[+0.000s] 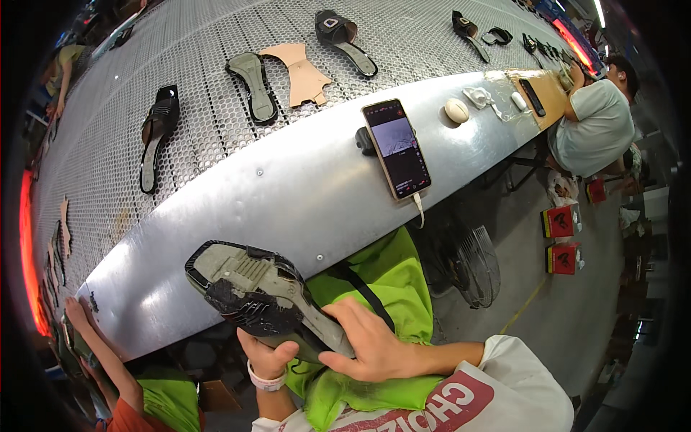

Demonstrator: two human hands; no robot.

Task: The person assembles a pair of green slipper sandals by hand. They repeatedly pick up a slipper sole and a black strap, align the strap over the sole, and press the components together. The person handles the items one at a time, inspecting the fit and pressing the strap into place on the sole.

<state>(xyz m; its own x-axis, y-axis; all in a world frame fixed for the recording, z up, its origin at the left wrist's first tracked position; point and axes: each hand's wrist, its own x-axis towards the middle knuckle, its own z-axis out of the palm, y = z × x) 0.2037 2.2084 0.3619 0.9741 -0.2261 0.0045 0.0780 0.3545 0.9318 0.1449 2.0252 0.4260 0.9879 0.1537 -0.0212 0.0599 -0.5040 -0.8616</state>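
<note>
White short sleeves with red lettering, a bright green apron — pale wristband [265, 380] on the left.

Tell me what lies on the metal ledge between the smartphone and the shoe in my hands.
Head view: nothing lies there. Between the smartphone and the black-and-grey shoe, held by both the left hand and right hand, the metal ledge shows only bare sheet with rivets.

- The desk [237, 194] runs above my hands: a smooth metal edge, then a perforated metal surface beyond.
- On the edge, up and right of my hands, a phone [396, 147] lies charging beside a pale oval lump [456, 110].
- Farther off lie black sandals [157, 133], a sole [253, 86] and a tan leather piece [302, 72].
</note>
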